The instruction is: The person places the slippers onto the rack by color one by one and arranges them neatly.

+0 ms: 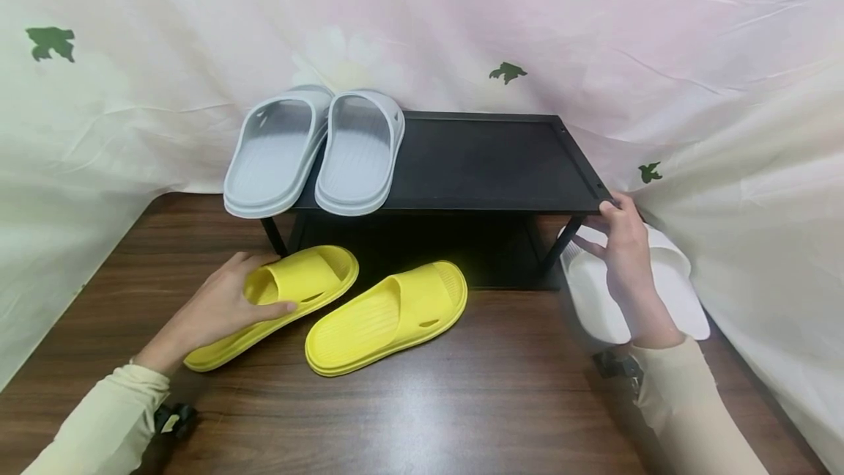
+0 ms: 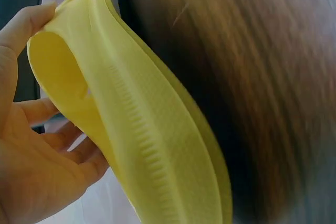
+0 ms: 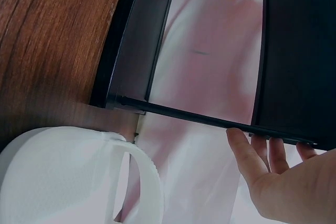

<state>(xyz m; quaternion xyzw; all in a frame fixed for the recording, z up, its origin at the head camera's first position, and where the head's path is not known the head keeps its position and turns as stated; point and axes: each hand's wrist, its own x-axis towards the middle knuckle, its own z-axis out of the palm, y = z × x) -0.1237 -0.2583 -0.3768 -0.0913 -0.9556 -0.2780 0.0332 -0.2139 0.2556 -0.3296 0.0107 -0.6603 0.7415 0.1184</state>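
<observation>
My left hand [image 1: 224, 303] holds the left yellow slipper [image 1: 306, 277] around its strap, the thumb along the near side and the fingers on the far side. Up close in the left wrist view, that slipper's ribbed side faces the camera, tilted. Beside it on the floor lies the other yellow slipper [image 1: 389, 317], apart from any hand. At the black shoe rack's [image 1: 488, 160] right front corner, my right hand [image 1: 626, 248] grips the edge of the top shelf near the leg. The right wrist view has its fingertips [image 3: 239, 140] against the rack's end bar.
Two light grey slippers [image 1: 359, 152] stand on the left of the top shelf. A pair of white slippers [image 1: 666, 284] lies right of the rack, partly behind my right arm. Patterned cloth [image 1: 435, 35] hangs behind and at both sides of the brown wood-grain surface [image 1: 461, 402].
</observation>
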